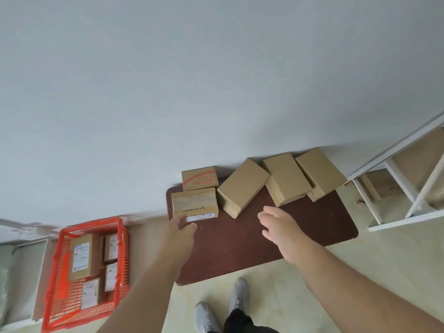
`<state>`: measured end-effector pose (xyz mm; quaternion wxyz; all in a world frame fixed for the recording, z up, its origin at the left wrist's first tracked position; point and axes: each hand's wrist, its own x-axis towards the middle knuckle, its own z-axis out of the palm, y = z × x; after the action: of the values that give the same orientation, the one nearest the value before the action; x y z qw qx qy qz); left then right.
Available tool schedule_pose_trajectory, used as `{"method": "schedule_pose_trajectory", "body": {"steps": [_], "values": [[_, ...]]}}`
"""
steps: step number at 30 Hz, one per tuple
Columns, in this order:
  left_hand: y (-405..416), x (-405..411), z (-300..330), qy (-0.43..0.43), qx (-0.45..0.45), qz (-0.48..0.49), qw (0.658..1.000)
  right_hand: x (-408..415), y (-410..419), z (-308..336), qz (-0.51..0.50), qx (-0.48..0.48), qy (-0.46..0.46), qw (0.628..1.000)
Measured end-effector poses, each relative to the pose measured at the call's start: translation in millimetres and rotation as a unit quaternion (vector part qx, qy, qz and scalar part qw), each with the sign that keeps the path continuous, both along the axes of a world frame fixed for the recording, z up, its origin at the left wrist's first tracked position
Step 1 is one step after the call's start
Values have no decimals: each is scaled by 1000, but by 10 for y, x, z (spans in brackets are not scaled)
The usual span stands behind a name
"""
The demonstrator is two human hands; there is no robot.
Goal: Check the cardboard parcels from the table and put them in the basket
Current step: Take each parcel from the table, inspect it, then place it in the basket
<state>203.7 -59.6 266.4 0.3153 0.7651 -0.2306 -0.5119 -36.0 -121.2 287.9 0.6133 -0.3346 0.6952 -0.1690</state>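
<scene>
Head view, looking down on a dark brown table [276, 239] set against a pale wall. Five cardboard parcels lie along the table's far edge: a printed parcel [195, 203] at the near left corner, a red-marked parcel [199, 178] just behind it and touching it, then three plain ones, the middle parcel [242, 187] turned at an angle, the fourth parcel [286, 179] partly overlapping the rightmost parcel [320, 173]. The left hand [181, 230] reaches to the printed parcel, fingertips at its near lower edge; whether they actually grasp it cannot be told. The right hand [280, 224] hovers above the bare tabletop, fingers relaxed and spread, holding nothing, just short of the plain parcels. To the left of the table, an orange basket [54, 280] already holds four labelled parcels [81, 254]. A white shelf frame [398, 188] stands at right; grey shoes [237, 294] show at the bottom edge.
</scene>
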Motion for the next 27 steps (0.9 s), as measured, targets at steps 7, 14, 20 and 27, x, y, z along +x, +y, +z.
{"method": "schedule_pose_trajectory", "body": {"steps": [7,14,20,27], "values": [[156,-99,-184,36,-1,7,999,-79,317,-31,-8,-1,26,1000],[403,-108,-259,31,-6,68,997,13,286,-195,54,0,9,998],[513,-339,-389,-10,12,118,993,-123,120,-514,100,18,-19,995],[395,-644,-666,-31,15,183,983,-384,-215,-880,158,11,-36,987]]}}
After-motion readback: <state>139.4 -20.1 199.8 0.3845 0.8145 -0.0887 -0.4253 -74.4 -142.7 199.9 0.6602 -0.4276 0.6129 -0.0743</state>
